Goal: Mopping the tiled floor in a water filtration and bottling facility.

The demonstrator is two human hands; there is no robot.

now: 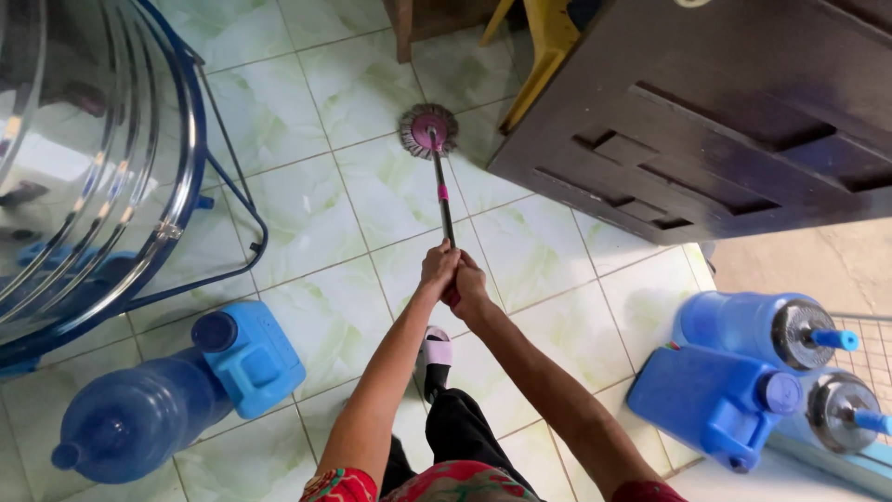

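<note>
Indoors, left hand (439, 267) and right hand (469, 282) both clench one mop (429, 131) on green tiles (372, 186), among three blue water bottles (757, 327) and two blue jerrycans (251, 355)

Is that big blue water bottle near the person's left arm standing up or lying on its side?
Lying on its side. The blue bottle stretches flat along the tiled floor, neck pointing toward the lower left, beside a blue jerrycan.

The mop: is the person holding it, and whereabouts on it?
Yes. The left hand and right hand both grip the mop at the upper end of its handle.
</note>
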